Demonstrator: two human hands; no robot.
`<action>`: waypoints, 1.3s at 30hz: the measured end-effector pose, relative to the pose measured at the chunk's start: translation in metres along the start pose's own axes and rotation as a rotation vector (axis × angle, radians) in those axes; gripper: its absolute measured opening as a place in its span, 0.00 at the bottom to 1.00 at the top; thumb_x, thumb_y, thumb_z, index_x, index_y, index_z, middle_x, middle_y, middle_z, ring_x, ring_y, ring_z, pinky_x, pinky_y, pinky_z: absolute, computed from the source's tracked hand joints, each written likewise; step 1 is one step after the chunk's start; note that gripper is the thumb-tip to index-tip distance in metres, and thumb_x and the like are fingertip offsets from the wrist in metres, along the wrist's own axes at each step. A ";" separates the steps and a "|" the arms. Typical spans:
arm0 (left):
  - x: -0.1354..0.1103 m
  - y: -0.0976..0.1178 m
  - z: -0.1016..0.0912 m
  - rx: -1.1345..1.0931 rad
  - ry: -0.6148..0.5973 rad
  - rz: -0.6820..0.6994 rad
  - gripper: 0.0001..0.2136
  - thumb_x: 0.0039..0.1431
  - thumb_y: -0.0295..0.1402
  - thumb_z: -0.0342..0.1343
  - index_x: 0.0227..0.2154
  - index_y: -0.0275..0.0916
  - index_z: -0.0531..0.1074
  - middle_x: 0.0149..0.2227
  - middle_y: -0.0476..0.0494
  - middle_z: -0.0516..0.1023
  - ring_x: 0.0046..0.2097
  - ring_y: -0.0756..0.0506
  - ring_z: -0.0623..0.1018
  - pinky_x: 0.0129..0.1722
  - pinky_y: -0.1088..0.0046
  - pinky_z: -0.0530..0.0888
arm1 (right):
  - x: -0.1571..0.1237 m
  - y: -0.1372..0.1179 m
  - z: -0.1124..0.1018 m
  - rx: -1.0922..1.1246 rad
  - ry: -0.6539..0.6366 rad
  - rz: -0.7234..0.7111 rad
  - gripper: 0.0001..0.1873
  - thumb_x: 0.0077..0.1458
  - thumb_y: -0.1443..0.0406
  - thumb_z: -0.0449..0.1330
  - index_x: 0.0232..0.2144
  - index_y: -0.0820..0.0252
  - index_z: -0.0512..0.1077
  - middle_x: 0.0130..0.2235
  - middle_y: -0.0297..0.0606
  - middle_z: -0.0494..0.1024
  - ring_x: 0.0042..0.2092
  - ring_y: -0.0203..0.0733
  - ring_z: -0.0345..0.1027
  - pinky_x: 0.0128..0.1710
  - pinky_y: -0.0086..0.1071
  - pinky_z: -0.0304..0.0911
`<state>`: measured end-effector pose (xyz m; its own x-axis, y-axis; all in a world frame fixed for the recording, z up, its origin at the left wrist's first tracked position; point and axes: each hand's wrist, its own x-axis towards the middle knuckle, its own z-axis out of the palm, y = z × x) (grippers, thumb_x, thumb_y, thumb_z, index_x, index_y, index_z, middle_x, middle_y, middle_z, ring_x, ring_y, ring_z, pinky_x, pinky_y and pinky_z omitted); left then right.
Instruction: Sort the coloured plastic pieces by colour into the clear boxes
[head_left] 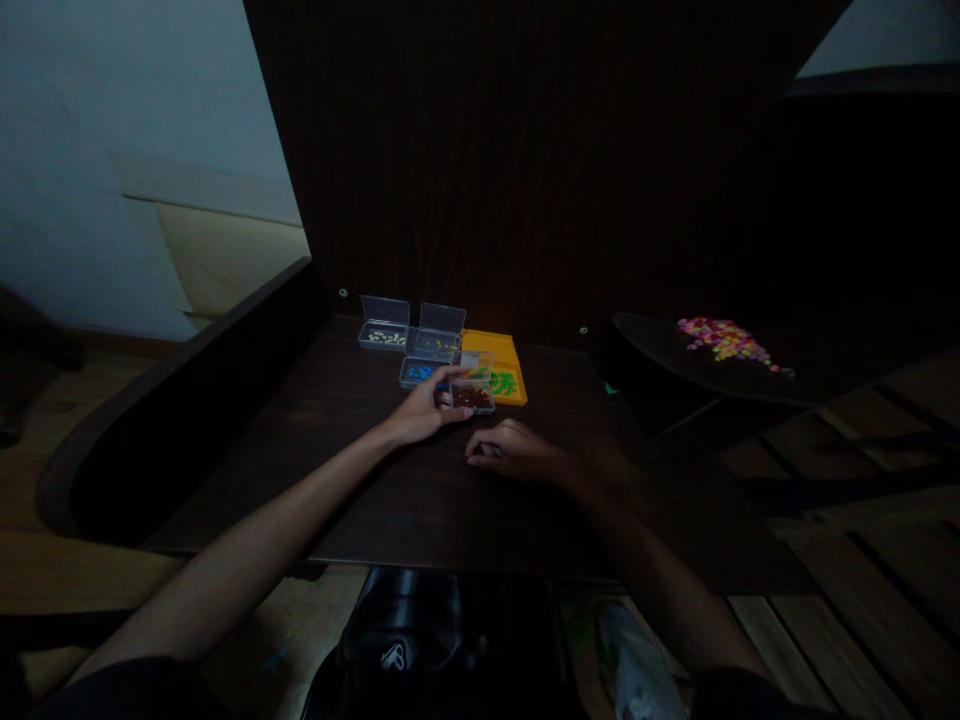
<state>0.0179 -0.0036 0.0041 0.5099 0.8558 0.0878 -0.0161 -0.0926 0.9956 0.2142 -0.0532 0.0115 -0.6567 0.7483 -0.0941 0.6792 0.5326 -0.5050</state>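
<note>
My left hand reaches forward over the dark table and its fingers curl round the left end of a small clear box of dark red beads. My right hand rests knuckles-up on the table just in front of that box, fingers curled under; anything inside them is hidden. Behind the red box stand a clear box of blue beads, a box with yellow beads and a box with pale beads. An orange tray holding green beads lies to the right of them.
A dark wooden panel rises behind the table. A curved dark rail borders the table's left side. To the right, a round dark surface carries a heap of pink and yellow beads. A black bag sits below the table's near edge.
</note>
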 end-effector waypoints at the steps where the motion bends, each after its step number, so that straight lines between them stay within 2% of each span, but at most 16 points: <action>1: 0.000 0.000 0.000 -0.005 -0.004 0.005 0.31 0.47 0.29 0.65 0.54 0.37 0.62 0.47 0.39 0.74 0.37 0.48 0.76 0.42 0.65 0.74 | 0.001 -0.001 0.001 -0.004 0.003 0.000 0.08 0.57 0.63 0.60 0.37 0.61 0.76 0.22 0.27 0.66 0.24 0.29 0.57 0.27 0.24 0.48; 5: 0.000 -0.002 0.000 -0.031 -0.020 0.017 0.31 0.47 0.29 0.65 0.55 0.38 0.61 0.49 0.39 0.73 0.37 0.49 0.76 0.43 0.64 0.74 | 0.002 -0.007 0.005 0.002 0.017 -0.028 0.09 0.58 0.61 0.60 0.36 0.60 0.76 0.23 0.27 0.68 0.25 0.30 0.60 0.29 0.24 0.50; 14: 0.000 -0.001 -0.001 -0.022 -0.006 0.009 0.29 0.47 0.29 0.65 0.54 0.39 0.63 0.49 0.39 0.72 0.34 0.52 0.73 0.39 0.68 0.74 | 0.001 -0.013 0.014 0.045 0.028 -0.099 0.08 0.58 0.61 0.61 0.35 0.59 0.77 0.28 0.32 0.76 0.28 0.32 0.66 0.32 0.26 0.55; 20: -0.001 0.000 -0.001 0.011 0.008 -0.013 0.30 0.47 0.29 0.65 0.55 0.39 0.63 0.47 0.40 0.73 0.30 0.54 0.70 0.34 0.71 0.73 | -0.001 -0.016 0.016 0.058 0.037 -0.131 0.10 0.56 0.59 0.62 0.37 0.58 0.77 0.24 0.29 0.73 0.26 0.32 0.66 0.34 0.27 0.57; 24: 0.000 0.000 0.000 -0.003 0.005 -0.006 0.30 0.47 0.29 0.65 0.55 0.38 0.62 0.47 0.40 0.73 0.32 0.53 0.71 0.35 0.71 0.73 | -0.002 -0.018 0.016 0.057 0.046 -0.125 0.08 0.54 0.62 0.63 0.37 0.59 0.77 0.22 0.27 0.72 0.25 0.31 0.65 0.33 0.27 0.57; 32: 0.000 -0.003 0.000 -0.007 0.003 -0.017 0.31 0.46 0.30 0.65 0.55 0.38 0.62 0.42 0.43 0.74 0.30 0.53 0.70 0.34 0.71 0.71 | 0.002 -0.019 0.024 0.027 0.079 -0.079 0.10 0.55 0.58 0.63 0.36 0.58 0.77 0.25 0.29 0.73 0.27 0.32 0.65 0.32 0.26 0.55; 39: 0.000 0.000 0.001 -0.023 0.001 -0.016 0.30 0.46 0.28 0.65 0.54 0.38 0.63 0.46 0.41 0.73 0.33 0.52 0.72 0.36 0.70 0.73 | 0.001 -0.021 0.021 -0.015 0.061 -0.105 0.08 0.57 0.62 0.61 0.36 0.59 0.77 0.25 0.30 0.74 0.26 0.32 0.65 0.30 0.26 0.53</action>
<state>0.0182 -0.0041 0.0042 0.5091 0.8576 0.0722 -0.0281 -0.0673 0.9973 0.1923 -0.0721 0.0037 -0.7036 0.7106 0.0112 0.6130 0.6148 -0.4962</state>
